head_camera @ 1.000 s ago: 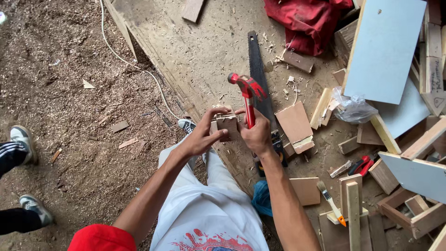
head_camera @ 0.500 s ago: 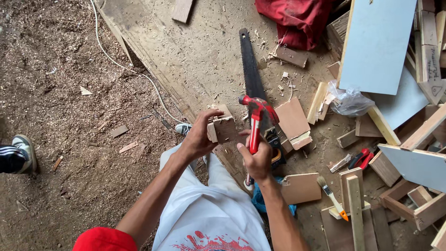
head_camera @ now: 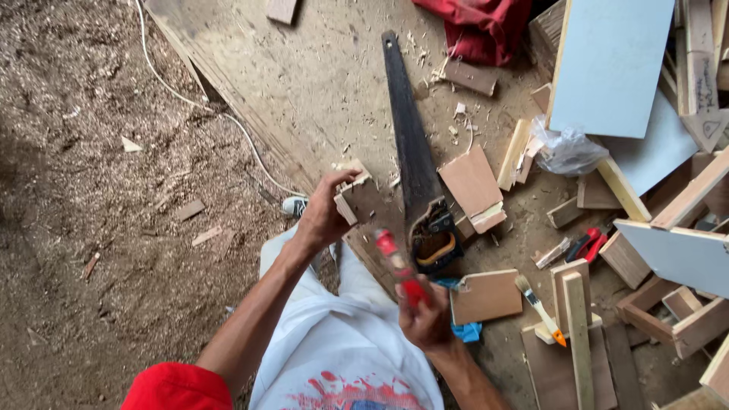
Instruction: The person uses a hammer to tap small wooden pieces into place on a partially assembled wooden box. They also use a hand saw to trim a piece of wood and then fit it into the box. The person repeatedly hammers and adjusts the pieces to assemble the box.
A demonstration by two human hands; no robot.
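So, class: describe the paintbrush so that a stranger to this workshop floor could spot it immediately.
Start at the long black handsaw lying down the middle of the board. Go right of its handle, past the flat brown wooden panel. The paintbrush lies there against upright wooden slats: pale bristles, light handle, orange tip, the only slim thing among blocks.

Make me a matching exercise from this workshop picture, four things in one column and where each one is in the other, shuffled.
Things:
1. red-handled hammer
2. small wooden block
3. handsaw
4. paintbrush

Places:
A. lying flat on the floor, blade pointing away
B. in the left hand
C. on the wood pieces at the right
D. in the right hand

Pairs: 1-D, 2-B, 3-A, 4-C
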